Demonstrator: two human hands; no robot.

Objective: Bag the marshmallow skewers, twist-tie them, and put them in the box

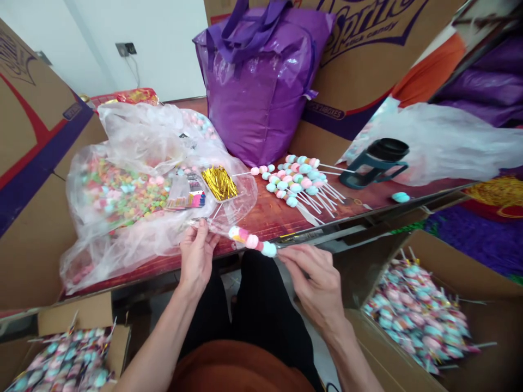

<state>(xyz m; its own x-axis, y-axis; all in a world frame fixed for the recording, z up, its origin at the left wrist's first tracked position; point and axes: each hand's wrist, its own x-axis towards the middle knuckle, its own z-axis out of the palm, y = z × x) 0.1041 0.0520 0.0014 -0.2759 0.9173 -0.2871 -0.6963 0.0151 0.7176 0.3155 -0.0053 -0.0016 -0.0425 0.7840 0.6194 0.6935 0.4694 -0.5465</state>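
A marshmallow skewer with white, pink and light blue pieces is held level above the table's front edge. My right hand pinches its right end, beside the blue piece; the stick is mostly hidden by the fingers. At the other end, my left hand has thumb and fingers closed on a clear plastic sleeve, which reaches to the skewer's left end. How far the sleeve covers the skewer I cannot tell. Beyond the hands lie a tray of gold twist ties and a pile of marshmallow skewers.
Clear bags of colourful candy cover the table's left. A purple bag stands at the back, a dark blue mug at right. Cardboard boxes of wrapped skewers stand low at left and right. One blue marshmallow lies near the edge.
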